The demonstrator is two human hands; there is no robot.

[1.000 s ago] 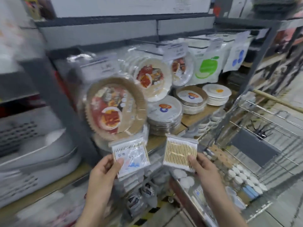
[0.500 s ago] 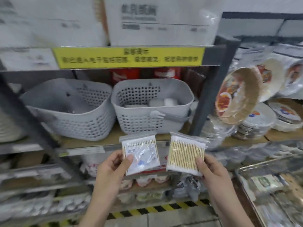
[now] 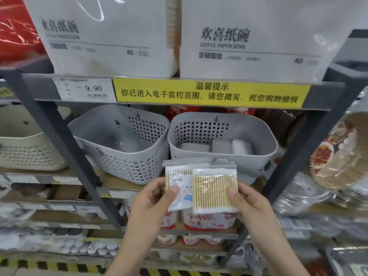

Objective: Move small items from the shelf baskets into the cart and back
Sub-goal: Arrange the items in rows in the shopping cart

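This is a shop aisle. Grey metal shelving (image 3: pixel 310 140) carries a price tag (image 3: pixel 85 89) reading 9.90 and a yellow printed notice strip (image 3: pixel 211 92) on its edge, with bagged paper-bowl packs (image 3: pixel 249 38) above and wrapped disposable plates (image 3: pixel 338 154) stacked alongside.

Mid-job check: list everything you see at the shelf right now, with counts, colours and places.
cotton swab packs: two, clear with tan sticks, overlapping, one in each hand
grey baskets: two, middle shelf; the right one holds pale items
cream basket: one, far left
paper bowl packs: two, white, top shelf
yellow sign: one, shelf edge
price tag: one, white, left of the sign
left hand: grips the left pack
right hand: grips the right pack
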